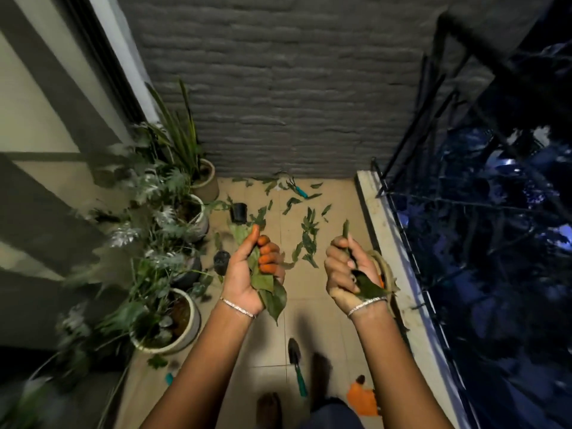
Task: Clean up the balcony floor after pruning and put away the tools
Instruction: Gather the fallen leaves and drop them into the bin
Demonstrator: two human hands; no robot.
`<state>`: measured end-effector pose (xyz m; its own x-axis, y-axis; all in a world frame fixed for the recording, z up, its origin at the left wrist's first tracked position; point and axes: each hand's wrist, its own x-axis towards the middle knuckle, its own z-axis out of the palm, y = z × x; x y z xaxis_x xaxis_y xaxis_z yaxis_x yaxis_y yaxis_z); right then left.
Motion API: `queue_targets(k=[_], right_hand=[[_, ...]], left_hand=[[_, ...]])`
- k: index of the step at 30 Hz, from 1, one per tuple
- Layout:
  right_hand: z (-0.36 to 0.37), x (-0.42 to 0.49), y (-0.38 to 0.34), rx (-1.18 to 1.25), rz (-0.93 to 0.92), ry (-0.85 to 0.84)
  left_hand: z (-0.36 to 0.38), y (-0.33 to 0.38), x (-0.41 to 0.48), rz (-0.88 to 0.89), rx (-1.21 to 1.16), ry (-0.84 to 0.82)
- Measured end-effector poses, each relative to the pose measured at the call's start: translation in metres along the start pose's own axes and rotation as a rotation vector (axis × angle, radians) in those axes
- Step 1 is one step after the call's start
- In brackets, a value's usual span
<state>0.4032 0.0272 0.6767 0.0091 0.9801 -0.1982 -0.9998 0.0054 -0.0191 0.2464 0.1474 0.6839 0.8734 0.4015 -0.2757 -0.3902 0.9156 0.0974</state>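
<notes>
My left hand (252,269) grips a bunch of green cut leaves (270,294) that hang below the palm. My right hand (348,270) holds another few leaves (370,291), one leaf sticking up past the fingers. Both hands are raised above the tiled balcony floor (331,320). Many more cut leaves (306,239) lie scattered on the tiles ahead. A trowel with a green handle (297,370) lies on the floor near my feet. A small hand rake with a teal handle (298,188) lies by the far wall.
Potted plants (167,314) line the left side. Two small black pots (239,212) lie on the tiles near them. An orange object (362,399) sits at the bottom right. A low ledge (390,243) with a black railing runs along the right. A grey wall closes the far end.
</notes>
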Motion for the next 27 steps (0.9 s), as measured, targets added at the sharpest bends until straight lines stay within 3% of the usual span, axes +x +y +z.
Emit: queue_targets(k=[8,17,27], right_hand=[[0.056,-0.05,0.051,-0.1,0.134,-0.013],[0.071,-0.11,0.088,-0.186,0.25,-0.039],[0.038,-0.187,0.2,-0.216,0.619,-0.128]], left_hand=[[0.025,-0.011,-0.115,0.165,-0.013,-0.055],[0.016,-0.085,-0.221,0.381,-0.081,-0.055],[-0.018,-0.195,-0.375,0.719,-0.104,0.094]])
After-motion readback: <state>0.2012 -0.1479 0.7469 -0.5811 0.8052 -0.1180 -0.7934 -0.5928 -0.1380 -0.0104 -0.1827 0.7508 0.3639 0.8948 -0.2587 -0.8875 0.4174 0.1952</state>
